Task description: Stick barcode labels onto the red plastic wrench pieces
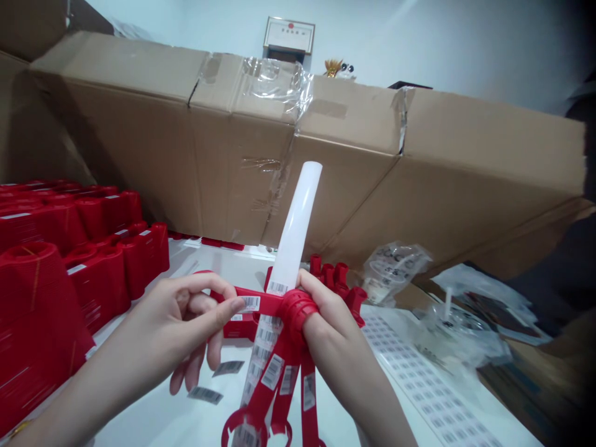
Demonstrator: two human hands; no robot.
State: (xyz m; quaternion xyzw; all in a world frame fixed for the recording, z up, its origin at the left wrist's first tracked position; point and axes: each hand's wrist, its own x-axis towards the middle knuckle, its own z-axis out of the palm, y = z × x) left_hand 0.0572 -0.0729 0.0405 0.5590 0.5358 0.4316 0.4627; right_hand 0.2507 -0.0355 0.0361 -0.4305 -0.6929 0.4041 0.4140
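My left hand point(195, 316) has its thumb and forefinger closed at the edge of a barcode sticker point(251, 303) on a red strip point(269, 304). My right hand point(326, 316) is wrapped round the looped ends of a bunch of red strips point(298, 313). Several strips hang below it, each with a barcode sticker point(272, 371), some ending in open rings. Behind them a white sheet of barcode labels point(298, 230) stands up, its top end curled. Two loose barcode stickers point(205, 395) are below my left fingers; whether they touch the fingers I cannot tell.
Stacked red pieces point(41, 304) fill the left side. A cardboard box wall point(233, 161) runs across the back. On the right are a flat barcode label sheet point(428, 385), small red pieces point(342, 276) and clear plastic bags point(395, 267). The white table point(153, 410) lies underneath.
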